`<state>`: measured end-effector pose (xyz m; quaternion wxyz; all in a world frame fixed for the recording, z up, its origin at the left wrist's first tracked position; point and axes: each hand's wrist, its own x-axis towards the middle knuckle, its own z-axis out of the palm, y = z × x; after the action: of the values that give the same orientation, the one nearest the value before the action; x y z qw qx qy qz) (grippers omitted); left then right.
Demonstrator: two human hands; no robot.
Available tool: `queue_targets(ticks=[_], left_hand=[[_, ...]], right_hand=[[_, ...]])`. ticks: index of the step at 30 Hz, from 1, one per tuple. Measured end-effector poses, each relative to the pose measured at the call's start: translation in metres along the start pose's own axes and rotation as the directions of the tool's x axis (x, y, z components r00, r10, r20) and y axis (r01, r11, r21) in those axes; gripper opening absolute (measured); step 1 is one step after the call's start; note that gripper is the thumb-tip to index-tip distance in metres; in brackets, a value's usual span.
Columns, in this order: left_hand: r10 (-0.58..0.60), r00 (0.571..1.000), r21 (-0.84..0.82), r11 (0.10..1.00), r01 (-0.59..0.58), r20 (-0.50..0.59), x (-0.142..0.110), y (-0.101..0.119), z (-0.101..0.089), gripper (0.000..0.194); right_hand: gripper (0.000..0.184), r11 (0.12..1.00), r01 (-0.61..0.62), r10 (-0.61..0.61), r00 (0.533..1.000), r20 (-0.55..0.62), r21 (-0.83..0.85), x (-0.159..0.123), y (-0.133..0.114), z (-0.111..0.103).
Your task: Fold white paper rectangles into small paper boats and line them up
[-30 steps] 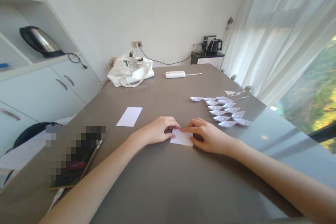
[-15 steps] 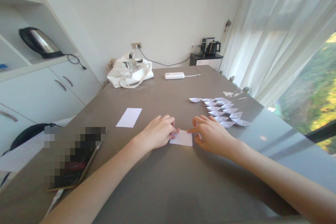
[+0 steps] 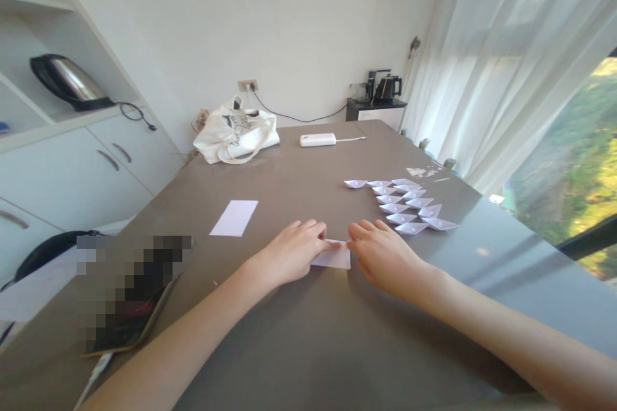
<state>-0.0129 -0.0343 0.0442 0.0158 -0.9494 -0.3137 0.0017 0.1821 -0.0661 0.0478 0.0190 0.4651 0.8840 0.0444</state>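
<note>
A small white piece of paper [image 3: 333, 259] lies on the grey table between my hands. My left hand [image 3: 295, 252] is at its left side, fingers curled over the far edge and thumb stretched across the top of the paper. At the far right corner my right hand [image 3: 385, 249] has its thumb and fingertips pinched together on the paper. Its other fingers are curled in. Beyond my right hand sit several folded white paper boats [image 3: 395, 209] in rows. Left of my left hand lies a flat white sheet of paper [image 3: 234, 218].
A phone [image 3: 137, 314] with a white cable lies at the table's left edge, its screen blurred out. Farther back are a white handbag [image 3: 236, 135] and a white power bank [image 3: 317, 140] with a short cable. Torn paper scraps [image 3: 424, 172] lie by the right edge.
My left thumb has slid right along the paper's far edge. The right fingers have closed together at the far right corner. The whole view has shifted slightly.
</note>
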Motion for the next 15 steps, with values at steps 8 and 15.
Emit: queue_targets(ticks=[8, 15], left_hand=[[-0.162, 0.985, -0.006, 0.987, 0.163, 0.064, -0.003, -0.004, -0.013, 0.016], [-0.222, 0.972, 0.046, 0.975, 0.219, 0.082, -0.003, 0.000, -0.016, 0.014]], right_hand=[[0.019, 1.000, 0.002, -0.002, 1.000, -0.008, 0.008, -0.001, 0.002, 0.002], [0.019, 1.000, 0.002, -0.002, 1.000, -0.012, 0.007, -0.002, 0.002, 0.001]])
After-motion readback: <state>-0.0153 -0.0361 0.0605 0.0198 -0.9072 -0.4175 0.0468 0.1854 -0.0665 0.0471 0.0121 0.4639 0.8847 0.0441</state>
